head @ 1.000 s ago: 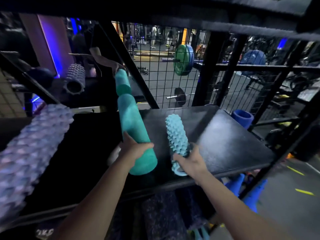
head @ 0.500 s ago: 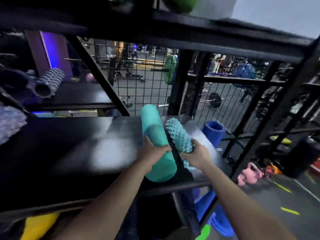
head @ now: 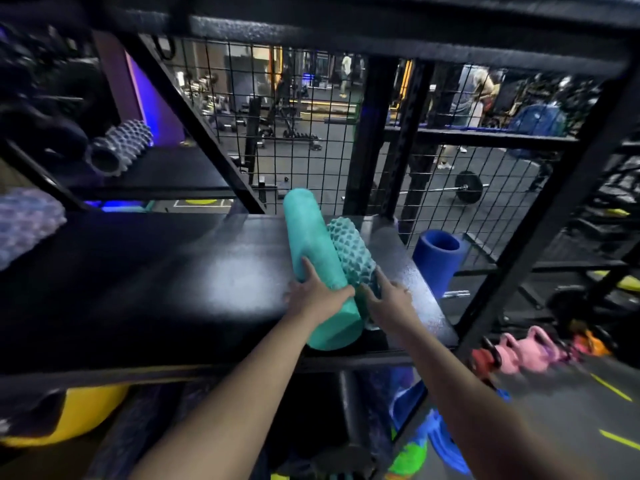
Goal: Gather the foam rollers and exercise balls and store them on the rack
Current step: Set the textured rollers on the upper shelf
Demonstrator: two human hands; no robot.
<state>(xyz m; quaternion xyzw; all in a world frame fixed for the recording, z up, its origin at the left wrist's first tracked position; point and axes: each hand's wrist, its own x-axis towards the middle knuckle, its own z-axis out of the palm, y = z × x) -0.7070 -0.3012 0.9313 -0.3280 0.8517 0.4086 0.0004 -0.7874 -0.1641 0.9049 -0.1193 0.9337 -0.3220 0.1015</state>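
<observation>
A barbell (head: 469, 187) is seen lying on the dark gym floor (head: 571, 410) beyond the wire mesh (head: 311, 133). Pink kettlebells (head: 512, 355) are lined up on the floor at the right, with a red one (head: 485, 358) just beside them. Yellow lines (head: 611, 388) are painted nearby. A purple-lit pillar (head: 152, 109) is seen at the left, and a standing person (head: 346, 72) in the distance.

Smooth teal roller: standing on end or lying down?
Lying down. The smooth teal roller rests lengthwise on the black shelf, against the bumpy roller, left hand on it.
</observation>
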